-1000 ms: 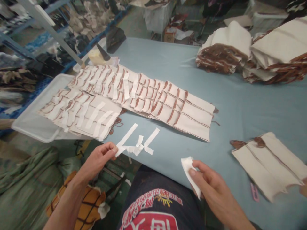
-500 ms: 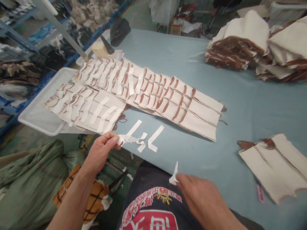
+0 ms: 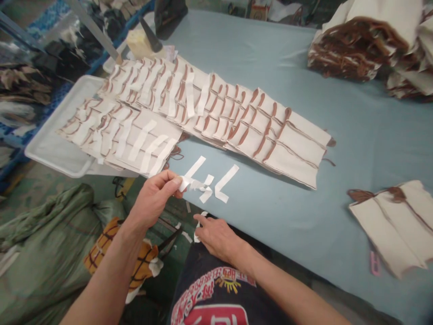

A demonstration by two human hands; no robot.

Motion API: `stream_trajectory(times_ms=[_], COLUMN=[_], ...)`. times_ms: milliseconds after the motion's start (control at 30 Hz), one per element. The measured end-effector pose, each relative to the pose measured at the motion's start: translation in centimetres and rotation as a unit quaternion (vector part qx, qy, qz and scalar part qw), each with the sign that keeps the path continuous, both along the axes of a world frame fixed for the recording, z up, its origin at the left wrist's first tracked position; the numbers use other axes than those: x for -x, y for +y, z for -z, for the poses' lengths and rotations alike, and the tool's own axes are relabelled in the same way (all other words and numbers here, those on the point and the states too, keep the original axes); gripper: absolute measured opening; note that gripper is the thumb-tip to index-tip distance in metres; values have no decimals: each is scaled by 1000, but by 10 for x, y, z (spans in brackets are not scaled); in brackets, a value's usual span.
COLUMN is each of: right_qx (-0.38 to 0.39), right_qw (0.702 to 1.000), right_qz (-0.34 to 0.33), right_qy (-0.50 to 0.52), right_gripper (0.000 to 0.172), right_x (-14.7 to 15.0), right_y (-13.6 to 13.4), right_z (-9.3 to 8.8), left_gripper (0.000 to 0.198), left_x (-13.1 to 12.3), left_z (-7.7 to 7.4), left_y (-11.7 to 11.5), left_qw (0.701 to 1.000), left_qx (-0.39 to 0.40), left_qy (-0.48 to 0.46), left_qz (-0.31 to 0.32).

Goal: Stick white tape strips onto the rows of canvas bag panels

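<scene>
Between thumb and fingers, my left hand point(image 3: 162, 189) pinches a crumpled white strip point(image 3: 184, 183) at the table's near edge. My right hand point(image 3: 216, 234) is lower and to the right, in front of the apron, its fingers closed on a white scrap point(image 3: 196, 235) that is partly hidden. Loose white strips, one of them bent point(image 3: 221, 189), lie on the blue table just beyond my left hand. Behind them, overlapping cream fabric pieces with brown ties point(image 3: 291, 158) run in a long row. A shorter row point(image 3: 135, 140) at the left has white strips across it.
A white tray point(image 3: 50, 140) sticks out under the rows at the left. Cream and brown bundles point(image 3: 352, 49) sit at the back right. One cream piece point(image 3: 392, 225) and a pink clip point(image 3: 374, 263) lie at the right. A green bag point(image 3: 43, 253) stands at lower left.
My right hand has moved left and slightly up, closer to my left hand. My left hand has shifted slightly right and up with its strip. The view has tilted down a little.
</scene>
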State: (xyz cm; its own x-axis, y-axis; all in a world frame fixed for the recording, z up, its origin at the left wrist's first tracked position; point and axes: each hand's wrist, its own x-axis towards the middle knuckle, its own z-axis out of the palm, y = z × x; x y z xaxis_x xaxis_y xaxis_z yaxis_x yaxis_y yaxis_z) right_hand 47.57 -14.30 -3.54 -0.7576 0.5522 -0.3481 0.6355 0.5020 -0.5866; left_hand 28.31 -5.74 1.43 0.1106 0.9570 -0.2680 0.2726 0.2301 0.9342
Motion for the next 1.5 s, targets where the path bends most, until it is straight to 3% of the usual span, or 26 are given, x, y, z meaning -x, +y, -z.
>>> stream_trajectory(times_ms=[133, 200, 367, 533, 733, 933, 1200, 1367, 1500], right_qx=[17, 12, -16, -17, -13, -11, 2, 23, 31], right_qw=[994, 996, 989, 981, 974, 977, 979, 976, 975], right_qz=[-64, -27, 121, 157, 168, 153, 167, 187, 196], right_qy=[91, 79, -81, -117, -150, -146, -120, -108, -100], right_gripper=[20, 20, 31, 34, 36, 33, 34, 34, 34], right_x=[22, 29, 29, 23, 26, 22, 12, 10, 10], right_y=[-13, -13, 5, 14, 9, 9, 15, 19, 20], right_z=[-6, -3, 37, 70, 84, 83, 76, 67, 64], left_gripper=[22, 23, 25, 27, 25, 26, 20, 19, 18], left_x=[0, 1, 5, 6, 2, -23, -68, -69, -53], left_z=[-6, -7, -3, 2, -8, -39, -32, -45, -52], left_y=[2, 2, 0, -1, 7, 53, 136, 159, 160], left_qw=[1000, 1000, 1000, 999, 998, 995, 992, 993, 998], left_qx=[-7, -8, -2, 11, 16, -15, 6, -13, -12], left_qy=[-3, -7, -17, -25, -48, -82, -124, -110, -59], left_qz=[7, 11, 22, 30, 36, 56, 39, 32, 36])
